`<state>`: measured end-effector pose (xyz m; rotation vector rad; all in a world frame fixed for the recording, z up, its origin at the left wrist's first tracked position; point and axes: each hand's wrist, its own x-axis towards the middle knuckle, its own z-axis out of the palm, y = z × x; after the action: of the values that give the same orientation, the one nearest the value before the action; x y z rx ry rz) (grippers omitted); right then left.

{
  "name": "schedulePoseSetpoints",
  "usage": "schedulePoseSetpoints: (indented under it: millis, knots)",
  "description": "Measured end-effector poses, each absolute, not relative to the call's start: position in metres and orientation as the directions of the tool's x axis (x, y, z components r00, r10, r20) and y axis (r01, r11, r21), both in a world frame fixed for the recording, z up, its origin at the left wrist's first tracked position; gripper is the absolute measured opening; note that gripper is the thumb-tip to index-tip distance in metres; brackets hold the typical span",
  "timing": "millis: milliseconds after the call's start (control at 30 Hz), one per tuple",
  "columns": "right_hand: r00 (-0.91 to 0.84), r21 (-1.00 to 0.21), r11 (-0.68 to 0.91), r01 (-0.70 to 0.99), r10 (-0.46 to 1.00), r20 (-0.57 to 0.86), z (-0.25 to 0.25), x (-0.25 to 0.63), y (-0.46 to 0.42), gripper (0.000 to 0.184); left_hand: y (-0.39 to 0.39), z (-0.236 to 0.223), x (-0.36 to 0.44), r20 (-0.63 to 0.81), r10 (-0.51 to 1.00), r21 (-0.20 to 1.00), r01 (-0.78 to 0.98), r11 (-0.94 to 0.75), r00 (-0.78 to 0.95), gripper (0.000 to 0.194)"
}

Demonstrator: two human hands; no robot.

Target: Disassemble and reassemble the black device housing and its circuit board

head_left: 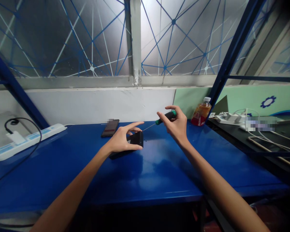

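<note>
My left hand grips a small black box-like device and props it up on the blue table, thumb under it and fingers over its top. My right hand is closed round the black and green handle of a screwdriver. The thin metal shaft slants down to the left, and its tip sits at the top of the black device. A dark flat piece lies on the table under my left hand.
A phone lies face up behind my left hand. A white power strip with a black cable lies at the left. An orange drink bottle stands at the back right, before a dark side table with another strip and cables.
</note>
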<state>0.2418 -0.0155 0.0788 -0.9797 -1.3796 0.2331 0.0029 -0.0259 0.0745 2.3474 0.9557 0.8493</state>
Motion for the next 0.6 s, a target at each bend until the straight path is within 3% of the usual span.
schedulePoseSetpoints:
  millis: [300, 600]
  knots:
    - [0.116, -0.740, 0.587, 0.329, 0.753, 0.648, 0.074, 0.244, -0.008, 0.041, -0.021, 0.072, 0.001, 0.348, 0.745, 0.556, 0.515, -0.653, 0.569, 0.086]
    - [0.144, -0.622, 0.409, 0.668, 0.749, 0.647, 0.067, 0.251, 0.004, 0.026, -0.005, 0.046, -0.001, 0.165, 0.766, 0.371, 0.681, -0.632, 0.621, 0.092]
